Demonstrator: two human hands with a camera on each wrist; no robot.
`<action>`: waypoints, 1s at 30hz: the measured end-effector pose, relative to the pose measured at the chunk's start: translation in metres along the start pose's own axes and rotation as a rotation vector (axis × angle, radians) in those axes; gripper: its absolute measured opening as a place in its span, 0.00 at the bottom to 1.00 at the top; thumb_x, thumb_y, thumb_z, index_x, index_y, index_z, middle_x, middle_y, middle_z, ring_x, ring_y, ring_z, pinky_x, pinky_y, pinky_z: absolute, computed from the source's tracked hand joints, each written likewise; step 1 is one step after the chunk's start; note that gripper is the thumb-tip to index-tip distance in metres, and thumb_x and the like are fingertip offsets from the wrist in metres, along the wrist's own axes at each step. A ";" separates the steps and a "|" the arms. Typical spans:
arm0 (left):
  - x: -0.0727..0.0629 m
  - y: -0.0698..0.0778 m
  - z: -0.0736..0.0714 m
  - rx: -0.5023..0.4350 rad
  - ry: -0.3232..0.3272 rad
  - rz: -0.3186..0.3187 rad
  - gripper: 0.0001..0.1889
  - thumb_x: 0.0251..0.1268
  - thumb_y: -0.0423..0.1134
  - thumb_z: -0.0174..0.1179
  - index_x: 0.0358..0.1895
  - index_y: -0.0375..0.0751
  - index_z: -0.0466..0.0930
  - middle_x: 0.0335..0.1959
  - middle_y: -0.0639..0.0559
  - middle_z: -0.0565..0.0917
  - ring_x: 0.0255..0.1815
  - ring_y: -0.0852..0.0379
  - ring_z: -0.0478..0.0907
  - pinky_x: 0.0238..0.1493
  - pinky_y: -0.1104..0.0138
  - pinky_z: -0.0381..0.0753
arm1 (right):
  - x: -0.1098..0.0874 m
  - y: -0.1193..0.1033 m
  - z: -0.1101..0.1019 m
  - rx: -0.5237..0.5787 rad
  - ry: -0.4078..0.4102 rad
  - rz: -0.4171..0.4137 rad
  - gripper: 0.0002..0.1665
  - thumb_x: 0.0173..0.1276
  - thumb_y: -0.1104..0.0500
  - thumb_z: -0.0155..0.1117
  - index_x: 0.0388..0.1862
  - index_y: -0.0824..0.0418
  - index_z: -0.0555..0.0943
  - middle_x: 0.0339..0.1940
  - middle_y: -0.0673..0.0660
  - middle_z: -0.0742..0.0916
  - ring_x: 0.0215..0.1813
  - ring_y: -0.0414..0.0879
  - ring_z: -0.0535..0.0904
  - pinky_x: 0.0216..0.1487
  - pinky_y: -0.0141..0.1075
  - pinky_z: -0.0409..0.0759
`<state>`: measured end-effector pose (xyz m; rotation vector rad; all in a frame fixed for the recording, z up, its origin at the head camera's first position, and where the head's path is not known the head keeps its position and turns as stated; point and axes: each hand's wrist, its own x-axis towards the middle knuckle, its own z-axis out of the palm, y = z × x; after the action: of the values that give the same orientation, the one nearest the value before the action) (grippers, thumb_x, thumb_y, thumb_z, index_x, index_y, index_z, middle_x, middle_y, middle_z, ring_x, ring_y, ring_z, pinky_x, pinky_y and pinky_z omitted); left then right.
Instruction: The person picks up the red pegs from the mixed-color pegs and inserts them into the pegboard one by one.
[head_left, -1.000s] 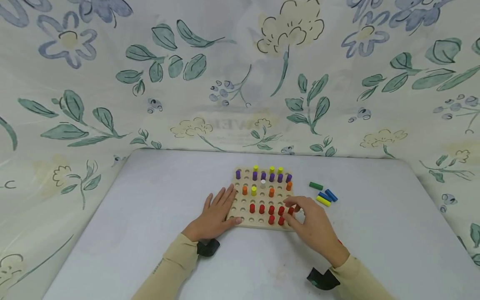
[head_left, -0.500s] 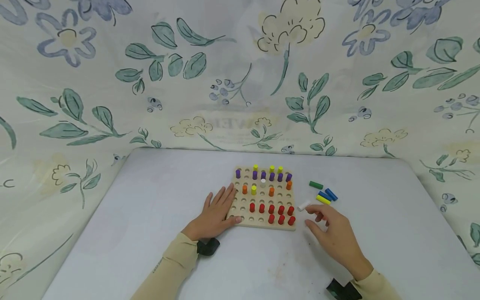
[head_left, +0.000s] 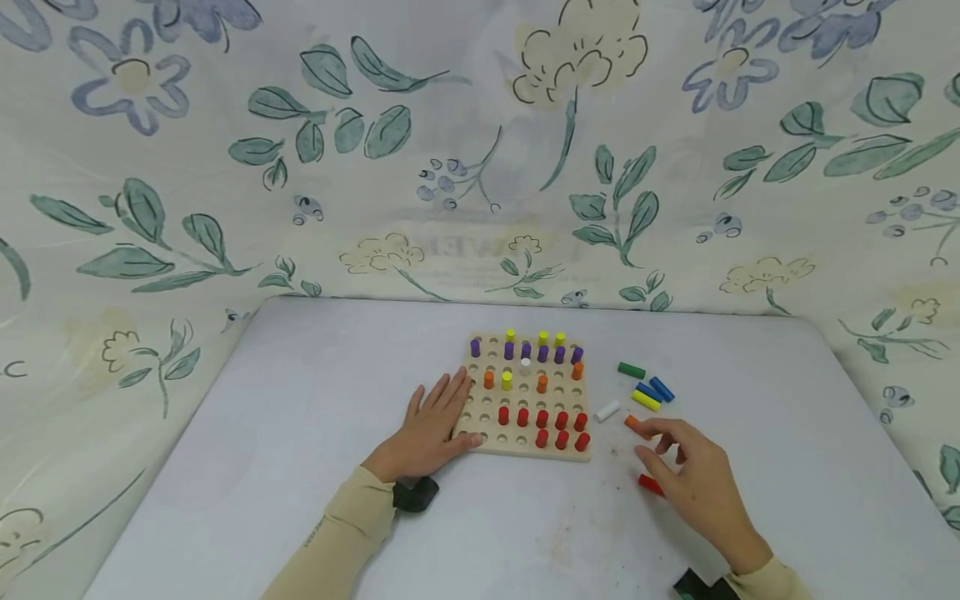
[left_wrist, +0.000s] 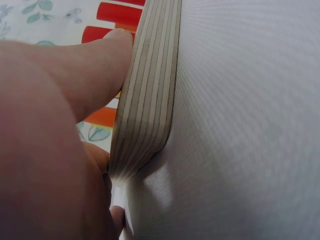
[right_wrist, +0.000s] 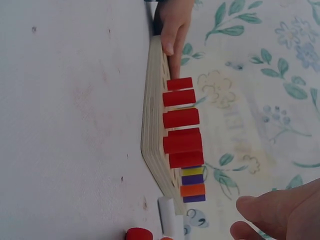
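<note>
A wooden pegboard (head_left: 495, 443) lies on the table, with red pegs (head_left: 542, 417) upright in its front rows and purple pegs (head_left: 543, 354) near the back. My left hand (head_left: 420, 433) rests spread along the board's left edge, its thumb over the front left corner. To the right of the board, my right hand (head_left: 697, 479) hovers with index finger and thumb apart. Its index fingertip is at a loose orange peg (head_left: 637, 427); whether it touches is unclear. A loose red peg (head_left: 651, 484) lies partly hidden beside the hand. In the right wrist view, the fingers (right_wrist: 270, 210) hold nothing.
A loose white peg (head_left: 607, 411) lies close to the board's right edge. Farther back are a green peg (head_left: 632, 370), blue pegs (head_left: 662, 388) and a yellow peg (head_left: 646, 401). Flowered cloth (head_left: 465, 150) hangs behind the table.
My right hand has moved from the board's front right corner out to the right, uncovering the corner red peg and the loose white, orange and red ones. The left hand stays put.
</note>
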<state>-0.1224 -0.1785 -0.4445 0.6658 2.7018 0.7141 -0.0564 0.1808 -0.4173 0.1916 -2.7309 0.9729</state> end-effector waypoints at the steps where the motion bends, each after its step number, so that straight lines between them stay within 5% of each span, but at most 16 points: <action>1: 0.000 0.000 0.000 -0.002 0.000 0.000 0.46 0.76 0.58 0.51 0.81 0.34 0.39 0.83 0.43 0.37 0.82 0.41 0.32 0.74 0.39 0.29 | -0.001 0.001 -0.001 -0.005 -0.004 0.010 0.19 0.60 0.65 0.77 0.50 0.60 0.84 0.34 0.49 0.84 0.36 0.44 0.74 0.33 0.33 0.74; 15: -0.002 0.001 0.000 -0.015 0.004 0.009 0.47 0.76 0.59 0.51 0.81 0.35 0.38 0.83 0.43 0.37 0.82 0.40 0.31 0.74 0.39 0.27 | -0.010 0.019 -0.009 -0.042 0.006 0.067 0.17 0.60 0.65 0.76 0.48 0.60 0.84 0.37 0.51 0.86 0.35 0.42 0.74 0.32 0.31 0.74; 30: -0.001 0.001 -0.002 -0.007 -0.010 -0.003 0.46 0.76 0.58 0.51 0.81 0.34 0.38 0.83 0.43 0.37 0.82 0.40 0.31 0.74 0.39 0.28 | -0.005 0.028 -0.013 -0.047 -0.250 0.217 0.20 0.66 0.55 0.73 0.53 0.64 0.83 0.41 0.52 0.86 0.37 0.44 0.74 0.28 0.31 0.71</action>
<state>-0.1219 -0.1787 -0.4422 0.6611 2.6896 0.7170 -0.0545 0.2107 -0.4255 0.0070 -3.0512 0.9984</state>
